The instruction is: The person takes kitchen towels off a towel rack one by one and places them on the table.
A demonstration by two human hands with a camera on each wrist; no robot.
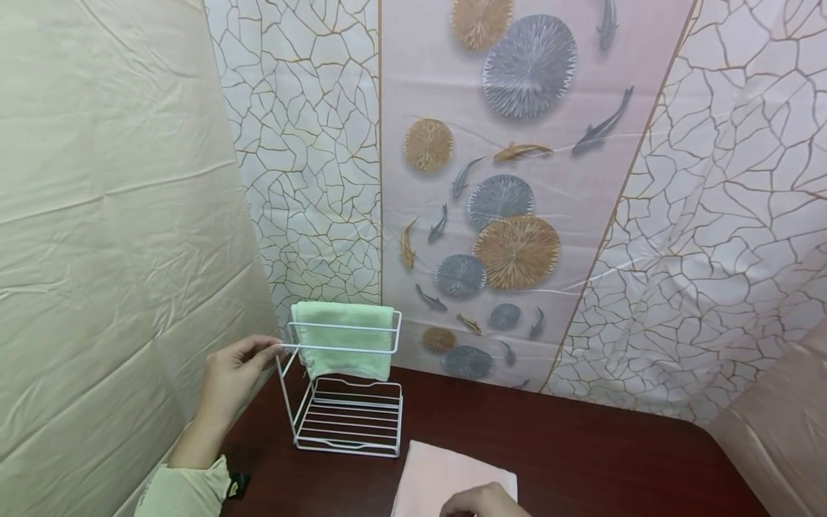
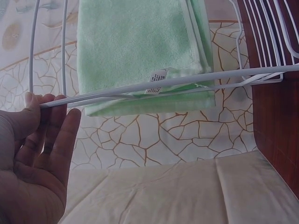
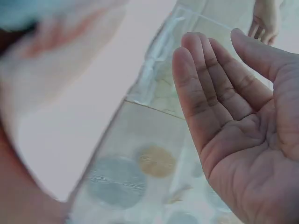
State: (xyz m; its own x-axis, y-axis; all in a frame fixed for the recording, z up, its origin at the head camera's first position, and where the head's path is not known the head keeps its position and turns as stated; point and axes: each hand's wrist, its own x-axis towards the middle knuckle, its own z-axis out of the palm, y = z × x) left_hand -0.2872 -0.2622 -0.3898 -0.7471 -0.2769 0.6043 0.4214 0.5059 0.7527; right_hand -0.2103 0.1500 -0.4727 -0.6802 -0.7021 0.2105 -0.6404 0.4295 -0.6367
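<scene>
head view: left hand (image 1: 237,370) pinches white rack (image 1: 339,349) with green towel (image 1: 349,366), lower left.
right hand (image 1: 484,500), empty, fingers nearly straight, is near pink cloth (image 1: 446,470), bottom centre.

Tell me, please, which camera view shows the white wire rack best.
The head view: it shows the white wire rack from bottom to top. The left wrist view shows only cropped parts; the right wrist view, none discernible.

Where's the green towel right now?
Head view, left of centre: the green towel hangs from the upper bars of the white wire rack, just right of the left hand, which pinches the rack's upper frame.
</scene>
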